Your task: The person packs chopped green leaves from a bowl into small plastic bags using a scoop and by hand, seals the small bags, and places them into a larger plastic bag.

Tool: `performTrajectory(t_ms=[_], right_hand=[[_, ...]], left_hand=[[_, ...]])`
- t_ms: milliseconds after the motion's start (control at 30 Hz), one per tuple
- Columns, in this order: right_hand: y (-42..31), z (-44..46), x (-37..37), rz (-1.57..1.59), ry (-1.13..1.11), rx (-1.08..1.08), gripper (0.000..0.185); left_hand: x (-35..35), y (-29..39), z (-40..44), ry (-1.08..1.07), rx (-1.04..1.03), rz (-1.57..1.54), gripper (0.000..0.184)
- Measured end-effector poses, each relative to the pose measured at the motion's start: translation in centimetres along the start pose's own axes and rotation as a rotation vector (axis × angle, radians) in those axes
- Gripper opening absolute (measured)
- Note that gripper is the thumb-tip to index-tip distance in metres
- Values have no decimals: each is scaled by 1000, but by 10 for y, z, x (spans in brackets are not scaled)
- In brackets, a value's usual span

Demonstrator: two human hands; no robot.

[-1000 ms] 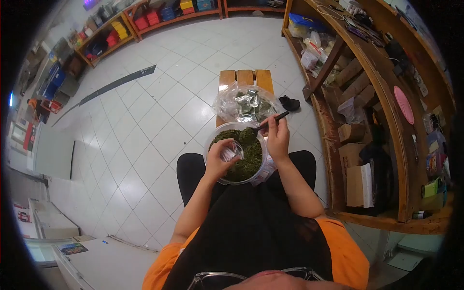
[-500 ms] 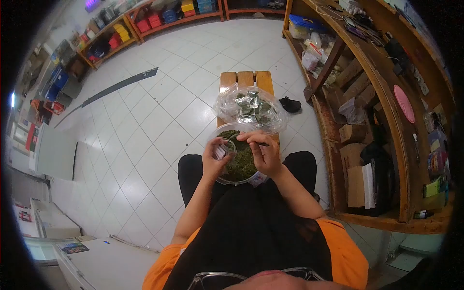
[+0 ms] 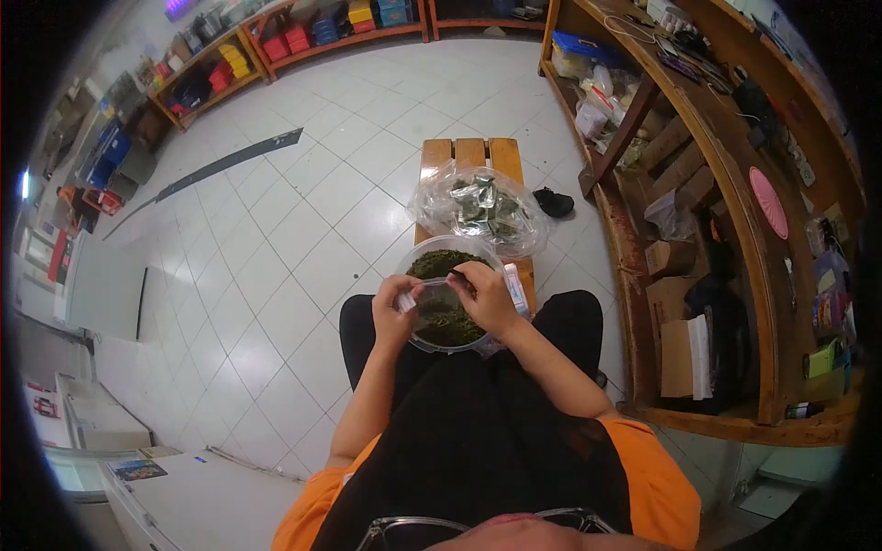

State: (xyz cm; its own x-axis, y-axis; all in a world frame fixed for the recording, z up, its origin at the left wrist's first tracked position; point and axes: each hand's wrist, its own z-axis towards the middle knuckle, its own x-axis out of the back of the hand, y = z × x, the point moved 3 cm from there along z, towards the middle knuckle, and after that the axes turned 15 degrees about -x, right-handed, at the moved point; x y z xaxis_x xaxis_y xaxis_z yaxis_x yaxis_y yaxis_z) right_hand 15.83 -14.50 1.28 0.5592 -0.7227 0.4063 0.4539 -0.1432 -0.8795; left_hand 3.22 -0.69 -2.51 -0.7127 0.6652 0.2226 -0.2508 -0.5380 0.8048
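Observation:
A round clear tub [image 3: 494, 253] with green moss-like material [image 3: 450, 328] sits between the knees. Over its left side my left hand [image 3: 395, 308] is closed on a small clear bag [image 3: 435, 301], with something white near the fingers. My right hand [image 3: 485, 296] pinches the bag's upper edge; a dark tool shows partly at its fingertips, mostly hidden. Beyond the tub, a large clear plastic bag [image 3: 432, 204] with small green-filled packets [image 3: 487, 204] lies on a slatted wooden bench [image 3: 470, 151].
A white and blue packet [image 3: 515, 289] is beside the tub's right side. One black shoe [image 3: 554, 203] rests on the tiled floor right of the bench. Wooden shelving [image 3: 634, 303] with boxes and bags runs along the right; a white cabinet [image 3: 106, 286] stands at the left.
My right hand has come down from the tub's far right side, where it held the dark tool with a green clump, to the small bag. The bag is now stretched between both hands.

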Motion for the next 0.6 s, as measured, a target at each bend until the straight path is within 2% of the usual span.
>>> performTrajectory(t_ms=[33,233,300,333,433,500,600], right_hand=[[2,0,-2,-1,-2,2,16],[-13,3,-2,22,-9,33,13],[-13,4,-8,-121,-75,227,10],[-11,4,-10,-122,-74,225,10],[-4,5,-18,-106,-94,192,12],[5,4,-22,-90,-116,9,21],[8,5,-22,-64,-125,-108,30]], left_hand=[[1,3,3,20,12,18,8],[10,19,12,-63,-34,118,8],[9,25,15,-115,-70,125,7],[8,29,16,-168,-106,134,7],[11,37,22,-173,-138,162,7],[16,38,24,-186,-143,176,7],[16,34,22,-156,-93,138,7]])
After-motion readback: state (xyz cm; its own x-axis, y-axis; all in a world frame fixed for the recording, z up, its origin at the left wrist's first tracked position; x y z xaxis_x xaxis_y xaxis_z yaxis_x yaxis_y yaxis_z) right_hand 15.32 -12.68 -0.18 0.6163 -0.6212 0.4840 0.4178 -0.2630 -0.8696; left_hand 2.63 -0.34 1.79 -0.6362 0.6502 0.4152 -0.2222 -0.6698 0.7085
